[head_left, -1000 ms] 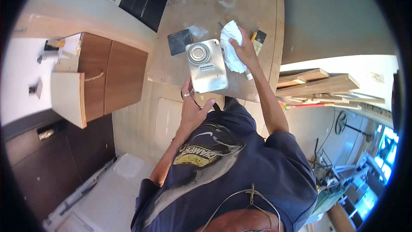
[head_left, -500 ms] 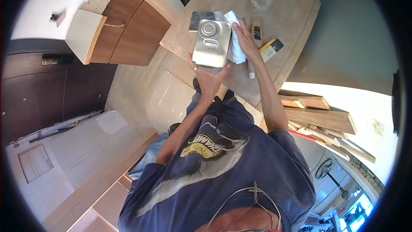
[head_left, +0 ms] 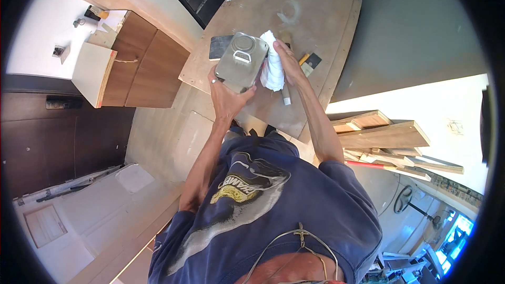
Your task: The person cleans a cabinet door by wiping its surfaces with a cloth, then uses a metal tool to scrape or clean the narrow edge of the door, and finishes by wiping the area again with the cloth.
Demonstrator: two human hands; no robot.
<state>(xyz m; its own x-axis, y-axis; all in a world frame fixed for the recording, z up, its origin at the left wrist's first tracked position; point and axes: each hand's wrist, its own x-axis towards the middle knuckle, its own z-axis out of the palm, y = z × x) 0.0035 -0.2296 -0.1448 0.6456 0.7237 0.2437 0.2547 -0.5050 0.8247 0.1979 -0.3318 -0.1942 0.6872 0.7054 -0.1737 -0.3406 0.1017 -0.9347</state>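
A rectangular metal can point(head_left: 239, 68) with a round cap and a wire handle on its top is held up over the wooden table, tilted. My left hand point(head_left: 227, 97) grips its near lower corner, thumb and fingers spread around it. In my right hand point(head_left: 289, 62) is a wad of white cloth point(head_left: 272, 68), gripped beside the can's right side. Whether the cloth touches the can, I cannot tell. Behind the can lies a dark flat sheet point(head_left: 220, 47). A small tube-like piece point(head_left: 286, 94) lies just below the cloth.
The wooden table point(head_left: 326, 26) carries a yellow-handled tool point(head_left: 304, 59) and a small dark block point(head_left: 313, 61) right of my hand. Wooden boards point(head_left: 386, 135) are stacked at the right. A brown cabinet point(head_left: 158, 68) stands at left, a dark door point(head_left: 50, 137) beyond it.
The can has turned and tilted in my left hand, and its wire handle now stands raised. My right hand still grips the cloth. The whole view has shifted slightly.
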